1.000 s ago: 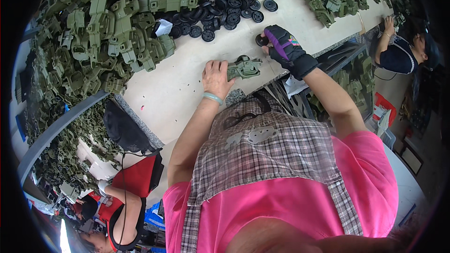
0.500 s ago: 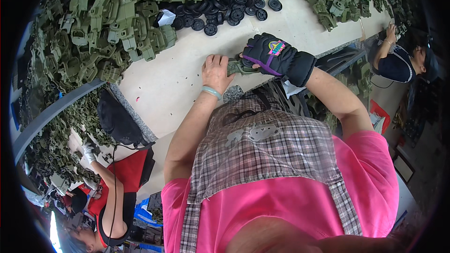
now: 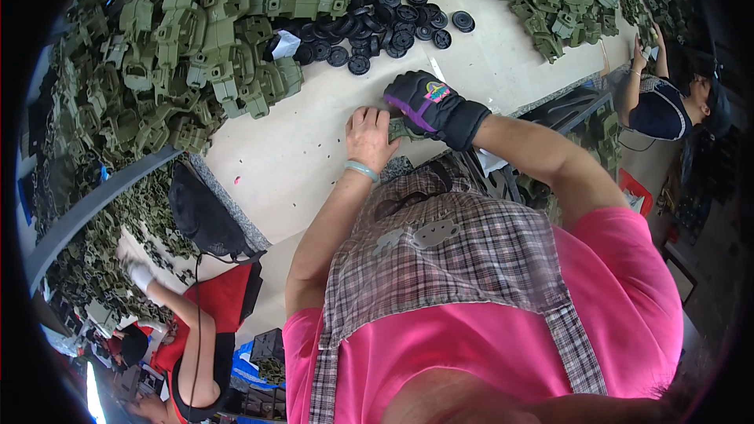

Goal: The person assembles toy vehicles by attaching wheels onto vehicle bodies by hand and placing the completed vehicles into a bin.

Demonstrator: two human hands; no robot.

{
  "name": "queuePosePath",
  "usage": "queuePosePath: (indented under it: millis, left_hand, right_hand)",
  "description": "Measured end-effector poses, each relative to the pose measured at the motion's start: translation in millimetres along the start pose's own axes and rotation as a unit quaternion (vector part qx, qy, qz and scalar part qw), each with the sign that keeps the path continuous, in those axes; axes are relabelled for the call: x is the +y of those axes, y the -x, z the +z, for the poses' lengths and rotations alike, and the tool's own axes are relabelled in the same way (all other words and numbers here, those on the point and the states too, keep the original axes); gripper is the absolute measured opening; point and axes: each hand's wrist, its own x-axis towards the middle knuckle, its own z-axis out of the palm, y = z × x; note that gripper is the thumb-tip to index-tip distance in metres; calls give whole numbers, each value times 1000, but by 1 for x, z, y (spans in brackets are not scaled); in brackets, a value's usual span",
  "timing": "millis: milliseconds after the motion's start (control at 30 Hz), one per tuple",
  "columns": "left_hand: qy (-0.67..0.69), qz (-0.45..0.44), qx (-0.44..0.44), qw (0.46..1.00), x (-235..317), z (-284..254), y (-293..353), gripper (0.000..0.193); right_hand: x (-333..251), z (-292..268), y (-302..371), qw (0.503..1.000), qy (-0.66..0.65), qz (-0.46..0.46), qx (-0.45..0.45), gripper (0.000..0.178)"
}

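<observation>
My bare left hand (image 3: 367,138), with a pale green bangle at its wrist, rests on the table near its front edge. Its fingers are bent, and the thumb reaches against an olive-green moulded plastic part (image 3: 400,129). Over the other end of that part lies my right hand (image 3: 430,108), in a black and purple padded glove. The gloved fingers are curled downward; their tips, and anything in them, are hidden. Only a short stretch of the green part shows between both hands.
Many green plastic parts (image 3: 228,47) are heaped at the left, with black wheels (image 3: 400,27) beside them. Another green heap (image 3: 558,0) lies far right. A black bag (image 3: 206,208) hangs by the left edge. Co-workers work at left and right.
My right hand has shifted left, closer to my left hand, and now covers more of the green part. My left hand stays by the part. The right co-worker's arms have risen.
</observation>
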Motion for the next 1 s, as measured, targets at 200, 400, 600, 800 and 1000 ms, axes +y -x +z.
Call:
queuePosePath:
  millis: [200, 400, 600, 800, 1000]
  left_hand:
    - [9, 14, -10, 1000, -2, -2, 2, 63]
    - [11, 39, 45, 998, -6, 6, 1, 57]
    - [26, 51, 47, 997, -7, 8, 0, 54]
    - [-10, 40, 12, 999, -3, 0, -2, 58]
    - [-76, -10, -41, 996, 4, -20, -9, 96]
  right_hand:
    - [-5, -8, -3, 998, 35, -24, -50, 36]
    - [-17, -18, -9, 984, 109, -91, -103, 36]
    - [-3, -3, -3, 992, 87, -67, -64, 36]
    - [-5, 10, 8, 994, 41, 105, 8, 43]
    - [11, 42, 39, 962, -139, 188, 139, 31]
